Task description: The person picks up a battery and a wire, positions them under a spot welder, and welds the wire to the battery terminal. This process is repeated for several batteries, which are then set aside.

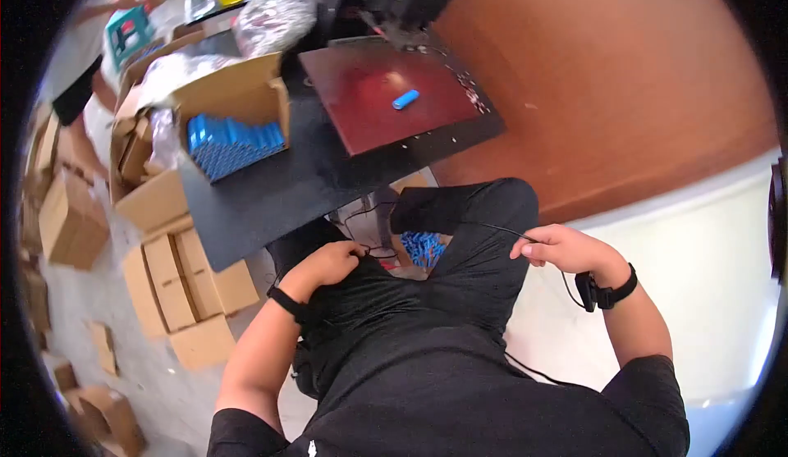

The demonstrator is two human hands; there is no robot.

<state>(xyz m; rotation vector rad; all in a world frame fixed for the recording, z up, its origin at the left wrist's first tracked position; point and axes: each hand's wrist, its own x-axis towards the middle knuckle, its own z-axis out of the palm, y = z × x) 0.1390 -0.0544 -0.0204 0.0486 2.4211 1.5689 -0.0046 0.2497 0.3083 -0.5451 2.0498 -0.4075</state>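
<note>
My right hand (566,250) is closed round a thin black cable (492,226), held out beside my right knee. One stretch of the cable runs left across my thigh; another hangs down toward my wrist. On my left thigh lies my left hand (335,263), its fingers curled in. A loop of black cable reaches its fingertips, but what they grip is hidden. Beyond my knees, a single blue cylindrical cell (405,99) lies on a dark red mat (361,125) on the black table (246,215).
A cardboard box (238,84) of stacked blue cells stands on the table's left. Behind the mat is a black machine (402,2). Under the table, a box holds loose blue pieces (423,248). Cartons (176,281) crowd the floor at left; a brown wall (624,88) bounds the right.
</note>
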